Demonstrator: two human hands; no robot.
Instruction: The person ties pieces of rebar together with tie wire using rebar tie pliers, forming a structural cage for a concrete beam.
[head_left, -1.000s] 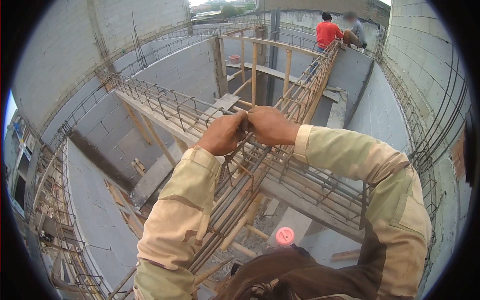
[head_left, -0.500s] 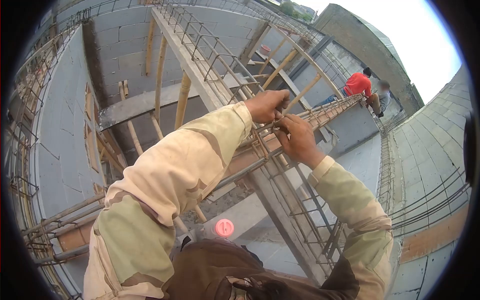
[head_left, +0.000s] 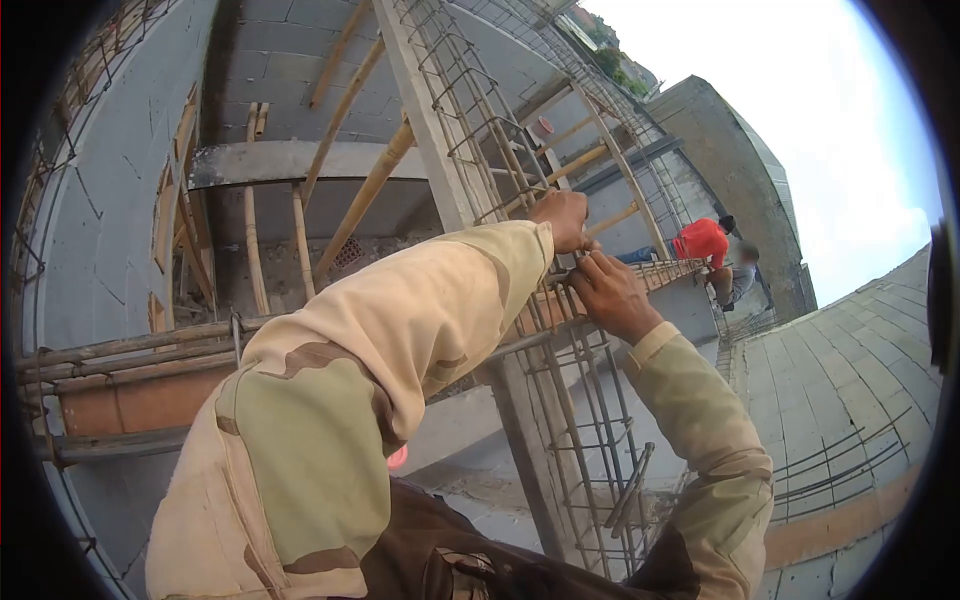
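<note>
My left hand is closed, its fingers curled and pinched above a joint of steel reinforcing bars. Just below and to its right, my right hand is closed too, thumb and fingertips pressed together at the same joint. The fingertips of both hands nearly meet. Whatever they pinch is too small and hidden to make out. A rebar cage runs from under my hands toward me, and another rebar cage stretches away on top of a concrete beam. Camouflage sleeves cover both arms.
A two-handled metal tool rests on the near cage. Bamboo poles prop the structure at left. Two people, one in a red shirt, sit farther along the beam. A block wall stands at right; a pink lid shows below.
The camera view has turned and shifted, so the beams sit at a different angle. Both hands stay together at the bar joint. My left sleeve now partly covers the pink lid.
</note>
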